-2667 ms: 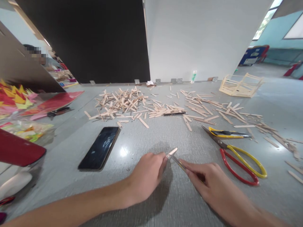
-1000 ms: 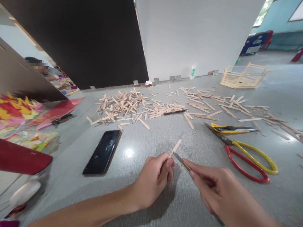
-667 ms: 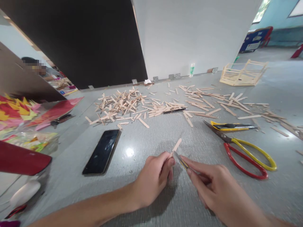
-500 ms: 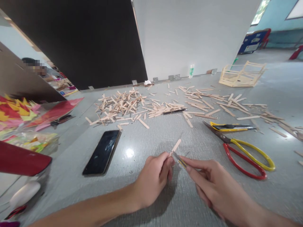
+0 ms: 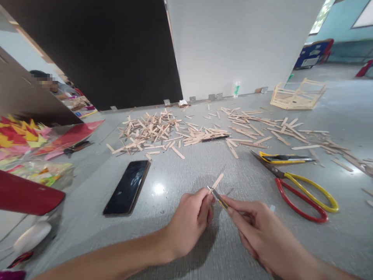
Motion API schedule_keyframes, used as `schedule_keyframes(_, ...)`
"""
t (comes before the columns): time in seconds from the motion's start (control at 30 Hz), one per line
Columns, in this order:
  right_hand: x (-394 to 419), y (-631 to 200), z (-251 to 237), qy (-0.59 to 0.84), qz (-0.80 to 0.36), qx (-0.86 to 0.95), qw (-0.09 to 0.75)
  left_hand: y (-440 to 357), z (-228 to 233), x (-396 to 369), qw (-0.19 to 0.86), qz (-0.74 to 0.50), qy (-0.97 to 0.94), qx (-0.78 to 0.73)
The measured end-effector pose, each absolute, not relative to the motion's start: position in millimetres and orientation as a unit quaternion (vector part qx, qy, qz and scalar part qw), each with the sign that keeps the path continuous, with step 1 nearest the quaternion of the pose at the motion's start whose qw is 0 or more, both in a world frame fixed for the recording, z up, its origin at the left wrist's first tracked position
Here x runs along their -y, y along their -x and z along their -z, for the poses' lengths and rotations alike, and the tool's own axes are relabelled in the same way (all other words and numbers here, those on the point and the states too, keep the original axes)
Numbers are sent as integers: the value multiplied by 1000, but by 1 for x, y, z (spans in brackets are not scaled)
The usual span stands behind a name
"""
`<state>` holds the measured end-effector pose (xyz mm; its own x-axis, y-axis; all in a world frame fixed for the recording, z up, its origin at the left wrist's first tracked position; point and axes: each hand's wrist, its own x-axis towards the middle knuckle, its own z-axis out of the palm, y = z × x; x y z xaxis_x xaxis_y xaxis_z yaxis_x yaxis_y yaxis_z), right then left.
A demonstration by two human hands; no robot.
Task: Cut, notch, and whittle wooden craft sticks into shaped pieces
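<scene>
Left hand: my left hand (image 5: 188, 225) is curled shut, fingertips pinching the lower end of a craft stick (image 5: 217, 181) just above the table (image 5: 186, 171).
Right hand: my right hand (image 5: 256, 229) is closed around a small utility knife (image 5: 218, 196), forefinger laid along its yellow and black body, the tip pointing up and left.
Where blade meets wood: the knife tip touches the stick right beside my left fingertips, at the lower end of the part that shows.
Done so far: I judge the cut as only begun; the stick reads as one piece, and I cannot tell whether a notch is already in it.
Left to do: by my reckoning the blade has yet to go through the wood, and no trimmed-off piece shows beside my hands.
How the stick looks: pale bare wood, flat and narrow, rounded at the free end, tilted up and to the right away from me; its lower end is hidden in my fingers.
Stock: a loose heap of sticks (image 5: 151, 130) lies well beyond my hands, with more strewn off to the right (image 5: 262, 130).
Other tools: red and yellow scissors (image 5: 300, 188) and a second yellow cutter (image 5: 287, 158) lie to my right, untouched.
Also there: a dark phone (image 5: 127, 187) lies face up to my left, and a stick-built frame (image 5: 297, 95) stands at the far right.
</scene>
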<state>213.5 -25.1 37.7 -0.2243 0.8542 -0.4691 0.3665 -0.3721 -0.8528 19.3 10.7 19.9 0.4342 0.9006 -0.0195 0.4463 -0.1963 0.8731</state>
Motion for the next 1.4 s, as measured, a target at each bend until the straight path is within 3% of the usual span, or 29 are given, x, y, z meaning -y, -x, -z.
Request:
schedule_keyframes(0.33,17,-228,-47,535,-643,503,217,-21,-20,-8,426,-299,-696,-496)
schedule_keyframes(0.83,34,-232,-27,582,-594,464,305,-14,-27,-15,583,-322,-612,-428)
schedule_keyframes(1.17,39,-225,-39,615,-537,476,327,-12,-24,-16,568,-316,-622,-436)
schedule_keyframes(1.4,34,-228,-34,626,-488,523,311,-14,-26,-14,486,-305,-688,-445)
